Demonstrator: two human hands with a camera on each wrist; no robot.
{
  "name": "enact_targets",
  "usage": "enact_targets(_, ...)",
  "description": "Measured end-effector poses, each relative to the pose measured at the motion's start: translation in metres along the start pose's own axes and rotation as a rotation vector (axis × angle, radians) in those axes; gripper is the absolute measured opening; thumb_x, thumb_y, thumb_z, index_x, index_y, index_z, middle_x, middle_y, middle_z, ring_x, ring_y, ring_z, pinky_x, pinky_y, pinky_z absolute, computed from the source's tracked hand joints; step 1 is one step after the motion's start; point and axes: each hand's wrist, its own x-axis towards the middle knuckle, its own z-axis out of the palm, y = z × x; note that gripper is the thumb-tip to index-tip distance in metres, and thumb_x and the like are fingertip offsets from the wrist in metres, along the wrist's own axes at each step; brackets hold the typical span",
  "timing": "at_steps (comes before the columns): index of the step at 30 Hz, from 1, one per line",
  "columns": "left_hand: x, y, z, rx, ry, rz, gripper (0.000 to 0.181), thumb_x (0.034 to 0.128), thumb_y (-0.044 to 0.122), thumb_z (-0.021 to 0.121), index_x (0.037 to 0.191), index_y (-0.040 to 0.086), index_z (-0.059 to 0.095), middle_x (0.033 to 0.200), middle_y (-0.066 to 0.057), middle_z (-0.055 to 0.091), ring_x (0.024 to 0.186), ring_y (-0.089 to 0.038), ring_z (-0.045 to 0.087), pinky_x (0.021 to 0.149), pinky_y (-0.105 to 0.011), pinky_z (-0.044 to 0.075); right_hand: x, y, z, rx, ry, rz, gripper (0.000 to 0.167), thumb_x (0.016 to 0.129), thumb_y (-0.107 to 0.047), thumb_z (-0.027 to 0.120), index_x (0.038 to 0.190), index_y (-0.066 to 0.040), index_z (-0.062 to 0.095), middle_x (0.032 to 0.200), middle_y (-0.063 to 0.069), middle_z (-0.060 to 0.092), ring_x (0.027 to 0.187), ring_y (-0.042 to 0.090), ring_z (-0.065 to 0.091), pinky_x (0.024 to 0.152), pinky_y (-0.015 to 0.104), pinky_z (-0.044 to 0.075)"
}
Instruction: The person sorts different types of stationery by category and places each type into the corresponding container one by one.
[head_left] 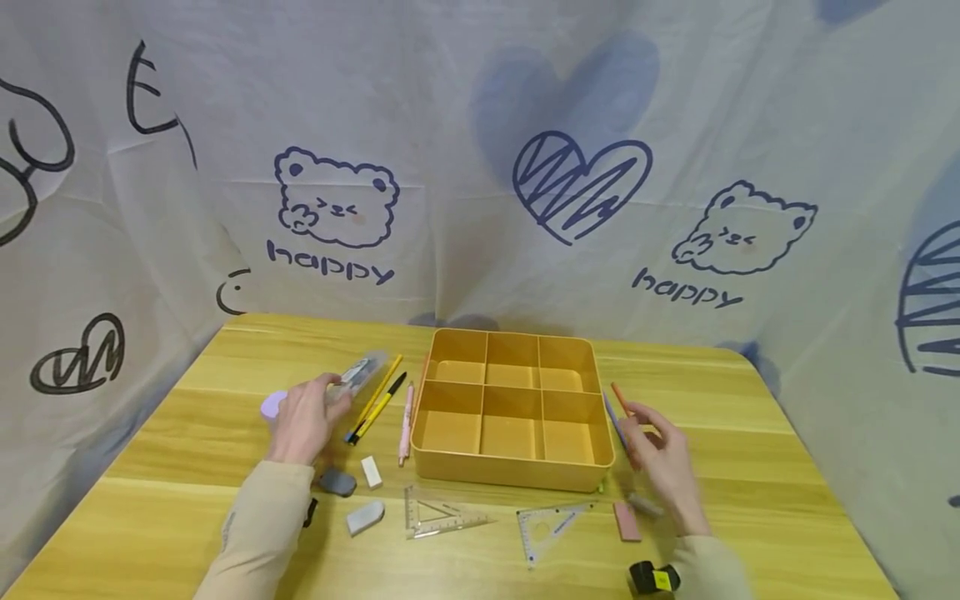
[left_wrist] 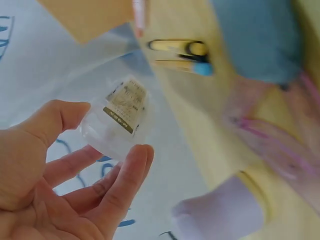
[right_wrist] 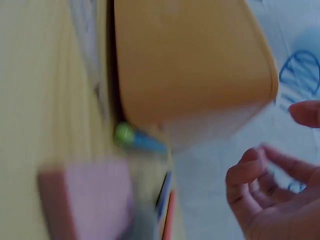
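My left hand [head_left: 302, 422] pinches a clear plastic case [head_left: 357, 377] with a printed label, above the table left of the yellow pens [head_left: 378, 408]. In the left wrist view the thumb and fingers of the hand [left_wrist: 75, 175] hold the clear case [left_wrist: 120, 115] at its near end. My right hand [head_left: 663, 467] is over the table right of the orange divided box [head_left: 513, 471], near a red pen [head_left: 618, 396] and a blue pen [head_left: 613, 417]. In the right wrist view the hand [right_wrist: 280, 195] has bent fingers, thumb apart, with nothing between them.
Erasers [head_left: 371, 472], a pink eraser [head_left: 627, 522], two clear set squares [head_left: 442, 521] and a black-and-yellow item [head_left: 654, 577] lie in front of the box. A pink pen [head_left: 406, 425] lies at its left. A purple object [head_left: 273, 405] is beside my left hand. White cloth [head_left: 465, 167] hangs behind.
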Motion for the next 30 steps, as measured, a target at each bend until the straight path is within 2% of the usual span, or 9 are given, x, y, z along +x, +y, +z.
enact_targets(4,-0.002,0.01,-0.005,-0.044,0.014,0.043,0.041,0.0986,0.022,0.062,0.129,-0.005,0.061,0.113,-0.033,0.068,0.082,-0.033,0.068,0.057,-0.031,0.049,0.002,-0.011,0.019,-0.15,-0.055,0.008,0.055,0.102,-0.029,0.058,0.149,-0.002,0.046,0.105,0.004,0.052,0.057,0.005,0.042,0.053,0.023,0.041)
enact_targets(7,-0.003,0.017,-0.009,-0.09,0.008,0.075,0.041,0.0987,0.021,0.062,0.129,-0.007,0.061,0.113,-0.034,0.068,0.086,-0.035,0.071,0.058,-0.031,0.053,0.005,-0.012,0.031,-0.279,-0.017,-0.044,0.055,0.101,-0.025,0.06,0.147,0.001,0.047,0.101,0.011,0.052,0.058,0.005,0.038,0.055,0.02,0.036)
enact_targets(9,-0.004,0.022,-0.011,-0.111,0.0,0.09,0.041,0.0988,0.02,0.061,0.13,-0.007,0.06,0.114,-0.034,0.068,0.086,-0.035,0.071,0.056,-0.029,0.052,0.007,-0.008,0.037,-0.327,0.015,-0.081,0.05,0.1,-0.016,0.059,0.145,0.003,0.05,0.095,0.013,0.055,0.055,0.005,0.036,0.052,0.019,0.035)
enact_targets(14,-0.006,0.031,-0.016,-0.124,0.007,0.11,0.041,0.0987,0.02,0.061,0.131,-0.006,0.06,0.116,-0.034,0.067,0.081,-0.031,0.069,0.05,-0.026,0.047,0.01,0.004,0.041,-0.346,0.02,-0.13,0.047,0.094,0.003,0.052,0.141,0.008,0.052,0.083,0.016,0.059,0.041,0.001,0.03,0.042,0.019,0.032)
enact_targets(17,-0.008,0.037,-0.019,-0.127,0.018,0.133,0.041,0.0984,0.02,0.061,0.13,-0.006,0.061,0.113,-0.033,0.069,0.071,-0.025,0.064,0.046,-0.026,0.043,0.01,0.007,0.04,-0.345,0.013,-0.141,0.046,0.093,0.004,0.051,0.139,0.01,0.053,0.082,0.017,0.06,0.042,0.001,0.031,0.042,0.02,0.033)
enact_targets(21,-0.01,0.047,-0.022,-0.122,0.027,0.171,0.039,0.0979,0.019,0.062,0.129,-0.005,0.062,0.11,-0.031,0.07,0.066,-0.02,0.061,0.044,-0.025,0.04,0.01,0.007,0.039,-0.349,-0.004,-0.128,0.045,0.095,0.003,0.051,0.14,0.01,0.052,0.082,0.017,0.061,0.043,0.002,0.033,0.043,0.02,0.034)
enact_targets(25,-0.009,0.056,-0.023,-0.089,0.038,0.216,0.037,0.097,0.018,0.064,0.127,-0.004,0.065,0.108,-0.028,0.072,0.07,-0.022,0.062,0.049,-0.026,0.043,0.011,0.006,0.039,-0.358,-0.006,-0.12,0.045,0.097,0.002,0.051,0.141,0.008,0.052,0.076,0.013,0.058,0.044,0.002,0.034,0.044,0.02,0.033)
enact_targets(30,-0.006,0.066,-0.023,-0.037,0.047,0.277,0.034,0.0962,0.017,0.065,0.122,-0.004,0.067,0.105,-0.026,0.073,0.076,-0.027,0.066,0.059,-0.033,0.048,0.012,0.007,0.039,-0.369,0.007,-0.135,0.044,0.097,0.002,0.051,0.14,0.008,0.053,0.071,0.011,0.055,0.046,0.002,0.034,0.044,0.02,0.033)
